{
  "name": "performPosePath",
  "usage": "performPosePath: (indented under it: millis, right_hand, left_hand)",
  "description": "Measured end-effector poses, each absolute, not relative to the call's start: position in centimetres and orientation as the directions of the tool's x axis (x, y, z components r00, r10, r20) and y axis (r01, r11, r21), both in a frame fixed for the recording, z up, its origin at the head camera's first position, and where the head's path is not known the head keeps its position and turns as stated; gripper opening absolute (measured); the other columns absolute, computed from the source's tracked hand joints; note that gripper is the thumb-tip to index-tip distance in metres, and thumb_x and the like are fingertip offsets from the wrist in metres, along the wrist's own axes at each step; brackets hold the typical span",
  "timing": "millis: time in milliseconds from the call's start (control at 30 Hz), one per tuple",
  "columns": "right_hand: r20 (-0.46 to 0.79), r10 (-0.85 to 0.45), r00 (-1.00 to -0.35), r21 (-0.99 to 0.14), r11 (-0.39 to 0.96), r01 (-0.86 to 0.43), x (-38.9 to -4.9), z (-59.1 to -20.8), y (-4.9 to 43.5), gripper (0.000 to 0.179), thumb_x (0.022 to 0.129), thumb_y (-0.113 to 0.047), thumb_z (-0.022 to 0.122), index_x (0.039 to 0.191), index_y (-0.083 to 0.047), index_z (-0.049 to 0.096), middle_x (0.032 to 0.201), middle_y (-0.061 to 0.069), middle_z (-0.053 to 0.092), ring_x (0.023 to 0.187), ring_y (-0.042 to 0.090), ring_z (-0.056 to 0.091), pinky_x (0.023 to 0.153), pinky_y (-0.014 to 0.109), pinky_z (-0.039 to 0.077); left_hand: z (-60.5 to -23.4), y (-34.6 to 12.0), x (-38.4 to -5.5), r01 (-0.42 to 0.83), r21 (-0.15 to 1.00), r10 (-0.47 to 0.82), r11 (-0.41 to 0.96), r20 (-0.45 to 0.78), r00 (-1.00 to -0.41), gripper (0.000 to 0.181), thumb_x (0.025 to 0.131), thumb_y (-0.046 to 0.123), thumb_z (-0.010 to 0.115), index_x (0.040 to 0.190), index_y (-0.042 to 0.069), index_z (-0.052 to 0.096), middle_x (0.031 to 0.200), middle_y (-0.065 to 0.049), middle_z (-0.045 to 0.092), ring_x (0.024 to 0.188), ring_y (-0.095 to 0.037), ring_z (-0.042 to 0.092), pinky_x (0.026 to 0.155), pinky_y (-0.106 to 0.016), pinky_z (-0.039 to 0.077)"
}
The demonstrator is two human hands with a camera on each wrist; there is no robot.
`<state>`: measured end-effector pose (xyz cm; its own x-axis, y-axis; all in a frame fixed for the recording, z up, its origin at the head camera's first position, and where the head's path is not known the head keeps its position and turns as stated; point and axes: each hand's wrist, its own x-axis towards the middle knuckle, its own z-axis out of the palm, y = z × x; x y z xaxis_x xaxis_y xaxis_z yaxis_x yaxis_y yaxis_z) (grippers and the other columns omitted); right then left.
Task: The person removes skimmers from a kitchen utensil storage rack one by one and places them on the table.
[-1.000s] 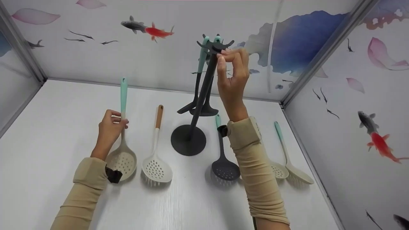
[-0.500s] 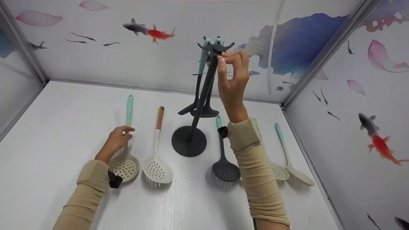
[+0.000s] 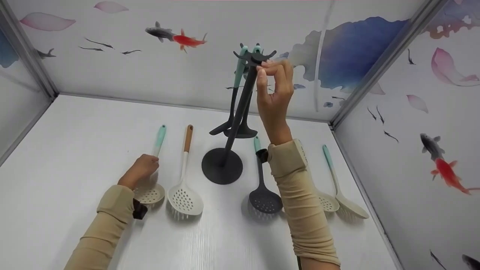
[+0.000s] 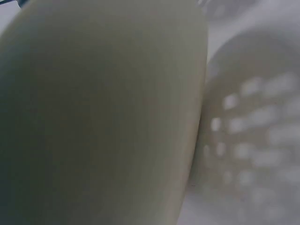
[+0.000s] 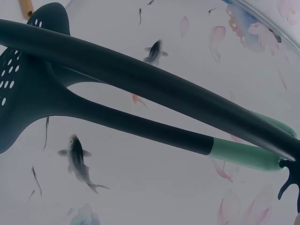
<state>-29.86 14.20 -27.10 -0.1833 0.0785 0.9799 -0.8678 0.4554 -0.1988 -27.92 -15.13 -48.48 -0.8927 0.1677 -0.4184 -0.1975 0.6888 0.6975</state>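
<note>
My left hand [image 3: 144, 167] grips a beige skimmer [image 3: 150, 194] by its shaft, with the mint handle [image 3: 160, 138] sticking out beyond the fingers. Part of its holed bowl is hidden behind the wrist. Up at the hook crown [image 3: 250, 57] of a black utensil stand [image 3: 222, 166], my right hand [image 3: 276, 84] pinches with thumb and fingertips. Black utensils with mint handles hang there, among them a black skimmer [image 5: 28, 89] in the right wrist view. A blurred beige surface [image 4: 103, 117] covers much of the left wrist view, beside a dotted shadow.
A white skimmer with a brown handle [image 3: 185, 198] lies between the left hand and the stand. Right of the base lie a black skimmer [image 3: 264, 200], a pale skimmer [image 3: 329, 203] partly behind the sleeve, and a pale utensil [image 3: 351, 206]. Patterned walls [image 3: 112, 75] enclose the table.
My left hand has come nearer to me and slightly right, its fingers curling tighter on the skimmer's shaft. The skimmer's handle end has dropped and leans right. My right hand keeps its place.
</note>
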Motion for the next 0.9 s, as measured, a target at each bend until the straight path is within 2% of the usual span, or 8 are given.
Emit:
performPosePath:
  millis: [300,600,733,900]
  right_hand:
    - [0.979,0.076,-0.187,-0.201,0.457,-0.866,-29.9,-27.2,14.1,0.01,0.083,-0.001,0.05,0.08,0.005,0.058,0.087,0.019,0.056,0.091,0.029,0.052,0.088,0.033,0.043]
    - [0.981,0.073,-0.178,-0.192,0.453,-0.87,-29.9,-27.1,14.2,0.009,0.082,-0.001,0.051,0.08,0.005,0.058,0.087,0.019,0.055,0.091,0.029,0.052,0.089,0.033,0.042]
    - [0.981,0.071,-0.179,-0.192,0.459,-0.867,-30.0,-27.1,14.2,0.009,0.082,-0.001,0.051,0.081,0.005,0.058,0.087,0.019,0.056,0.091,0.029,0.052,0.089,0.033,0.043]
    - [0.981,0.071,-0.181,-0.193,0.465,-0.864,-29.9,-27.1,14.3,0.01,0.082,-0.002,0.051,0.08,0.005,0.058,0.088,0.019,0.056,0.091,0.029,0.052,0.089,0.034,0.043]
  left_hand:
    - [-48.9,-15.3,-27.8,-0.24,0.734,0.132,0.635,-0.41,-0.903,0.045,0.098,0.009,0.028,0.137,-0.014,0.029,0.138,-0.033,0.034,0.128,-0.046,0.036,0.101,-0.05,0.038]
    - [-48.3,-15.7,-28.0,-0.186,0.733,0.127,0.654,-0.349,-0.928,0.042,0.099,0.011,0.027,0.133,-0.012,0.038,0.136,-0.033,0.035,0.127,-0.045,0.036,0.102,-0.05,0.037]
    - [-48.2,-16.0,-28.2,-0.182,0.715,0.144,0.674,-0.369,-0.918,0.043,0.099,0.012,0.027,0.134,-0.011,0.038,0.136,-0.033,0.036,0.127,-0.045,0.036,0.103,-0.05,0.036]
    - [-48.3,-16.2,-28.2,-0.192,0.713,0.177,0.674,-0.409,-0.895,0.044,0.099,0.014,0.029,0.133,-0.013,0.038,0.133,-0.033,0.042,0.121,-0.043,0.044,0.097,-0.047,0.043]
